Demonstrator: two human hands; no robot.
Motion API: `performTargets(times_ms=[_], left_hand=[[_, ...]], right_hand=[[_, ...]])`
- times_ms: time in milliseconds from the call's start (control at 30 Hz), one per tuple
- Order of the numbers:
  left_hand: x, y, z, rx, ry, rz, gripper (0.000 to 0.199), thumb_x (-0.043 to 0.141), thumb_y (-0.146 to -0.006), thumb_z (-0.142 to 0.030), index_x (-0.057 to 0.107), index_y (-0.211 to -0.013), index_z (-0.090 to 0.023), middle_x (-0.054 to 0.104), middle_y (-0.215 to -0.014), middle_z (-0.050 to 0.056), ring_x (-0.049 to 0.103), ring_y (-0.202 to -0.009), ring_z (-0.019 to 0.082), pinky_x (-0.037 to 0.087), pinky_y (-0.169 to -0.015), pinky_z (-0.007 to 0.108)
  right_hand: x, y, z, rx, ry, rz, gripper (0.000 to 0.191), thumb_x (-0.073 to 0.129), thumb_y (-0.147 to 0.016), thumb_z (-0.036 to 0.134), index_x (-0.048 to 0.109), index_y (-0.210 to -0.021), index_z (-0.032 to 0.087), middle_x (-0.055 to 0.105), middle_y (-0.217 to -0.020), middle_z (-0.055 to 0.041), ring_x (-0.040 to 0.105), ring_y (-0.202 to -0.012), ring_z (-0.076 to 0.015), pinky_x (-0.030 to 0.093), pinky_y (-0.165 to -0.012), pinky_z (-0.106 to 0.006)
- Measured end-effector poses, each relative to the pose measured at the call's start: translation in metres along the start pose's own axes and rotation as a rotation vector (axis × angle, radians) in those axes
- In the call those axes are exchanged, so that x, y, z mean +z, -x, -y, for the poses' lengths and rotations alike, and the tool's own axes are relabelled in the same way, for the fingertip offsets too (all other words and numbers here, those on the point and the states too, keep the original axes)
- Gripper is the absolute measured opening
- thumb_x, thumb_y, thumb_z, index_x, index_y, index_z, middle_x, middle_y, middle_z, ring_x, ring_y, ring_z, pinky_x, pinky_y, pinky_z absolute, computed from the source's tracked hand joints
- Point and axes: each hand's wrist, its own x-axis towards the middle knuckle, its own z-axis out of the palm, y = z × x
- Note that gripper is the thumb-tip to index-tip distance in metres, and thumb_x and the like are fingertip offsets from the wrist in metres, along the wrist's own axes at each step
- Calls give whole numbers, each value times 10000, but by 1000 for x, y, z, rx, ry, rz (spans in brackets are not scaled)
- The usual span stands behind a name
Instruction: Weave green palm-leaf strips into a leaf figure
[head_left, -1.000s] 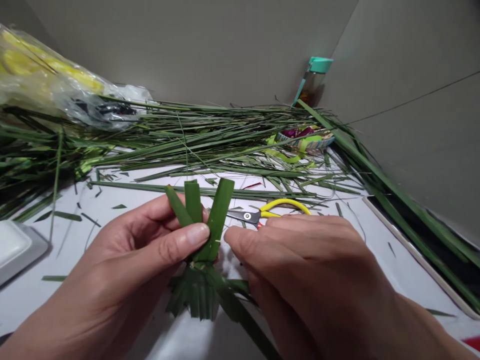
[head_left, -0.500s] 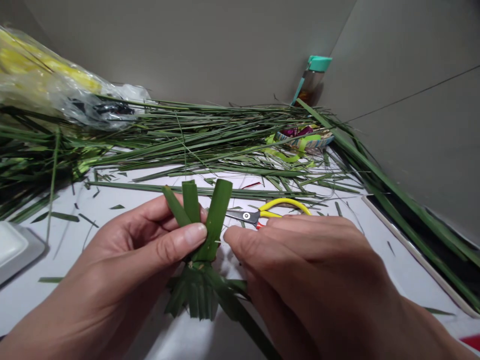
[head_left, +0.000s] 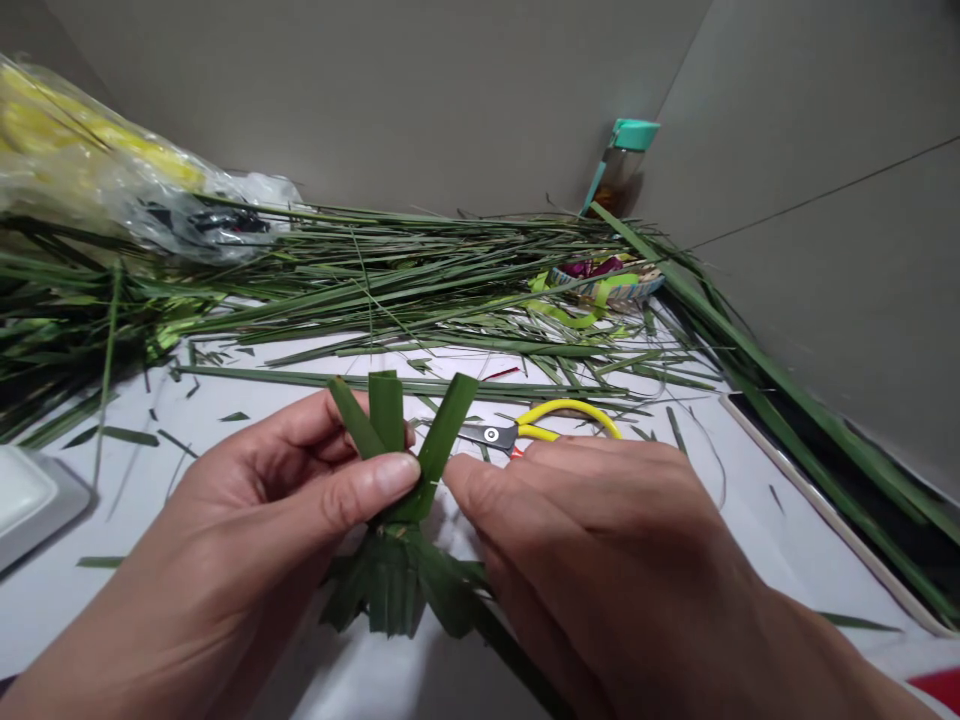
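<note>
A bundle of folded green leaf strips [head_left: 391, 580] is held upright, three broad ends fanning out above and a pleated, flared part below its tied middle. My left hand [head_left: 262, 520] pinches it between thumb and fingers, the thumb lying across the strips. Close to the rightmost strip is my right hand [head_left: 600, 550], its fingers curled and pressed together; its fingertips are hidden, so what they grip cannot be made out. One long leaf runs from the bundle down to the right, beneath my right hand. Yellow-handled scissors [head_left: 499, 433] lie behind that hand.
Long green leaves [head_left: 420, 260] are heaped across the back. A plastic bag [head_left: 187, 200] lies back left, a teal-lidded bottle [head_left: 622, 165] back right, near a small basket [head_left: 630, 287]. A white object [head_left: 37, 500] is at left, a dark flat device [head_left: 847, 500] at right.
The rightmost strip leans further right, and the bundle's tops sit slightly lower. My right hand has shifted a little left. My left hand keeps its pinch.
</note>
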Motion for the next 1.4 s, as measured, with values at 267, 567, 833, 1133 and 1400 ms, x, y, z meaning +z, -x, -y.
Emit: performTargets(times_ms=[267,567,833,1133,1400], left_hand=[[1,1,3,-6,-46,-41,220,904,-646,-262,735,-782,-294,757,-719,-25,713,-613,211,625,-514,273],[1,4,1,-27,44,48,315,846,-717,-169,788,-988,-319,841,-1018,-12,790,-824,241,669,-724,315],[-1,4,-3,-62,178,128,380,801,-768,-143,776,-1098,-330,815,-1178,16,776,-983,274,665,-741,304],[0,4,-3,-100,241,179,394,752,-810,-99,769,-1130,-329,828,-1133,29,785,-937,256,659,-690,280],[-1,4,2,-114,236,223,352,724,-836,-100,768,-1086,-343,839,-1067,4,797,-852,242,659,-726,318]], right_hand=[[4,-1,-7,-127,191,-257,234,428,-841,61,461,-686,233,502,-540,51,389,-440,-125,255,-473,-288],[4,-2,-8,-173,50,-203,272,362,-938,97,485,-728,219,514,-613,57,418,-494,-106,309,-511,-262],[-3,0,-3,-86,-63,-80,233,323,-974,101,506,-882,212,617,-839,-1,531,-622,-129,397,-608,-260],[2,4,-11,-3,-198,-57,172,357,-1036,160,412,-907,260,524,-897,50,503,-690,-127,370,-621,-261],[6,7,-6,60,-380,6,128,414,-996,162,369,-922,256,485,-766,60,480,-629,-122,376,-590,-247]])
